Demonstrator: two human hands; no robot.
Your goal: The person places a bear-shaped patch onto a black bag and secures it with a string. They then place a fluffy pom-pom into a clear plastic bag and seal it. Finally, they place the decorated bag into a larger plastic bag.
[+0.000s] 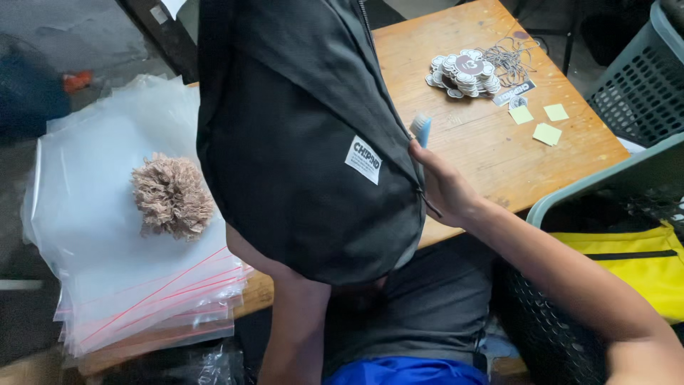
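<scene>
I see a small white rectangular label (363, 160) with dark print sewn on the front of the black backpack (299, 135), slightly tilted, low on its right side; to the left, a stack of clear plastic zip bags (107, 235) with red sealing strips lies at the table edge, overhanging it; at the far end of the wooden table (484, 142), a heap of round white-rimmed tags (464, 73) with dark centres sits beside a tangle of thin strings; just below it lies a dark rectangular tag (514, 91); three pale yellow square sticky notes (547, 132) lie near it, apart from one another.
</scene>
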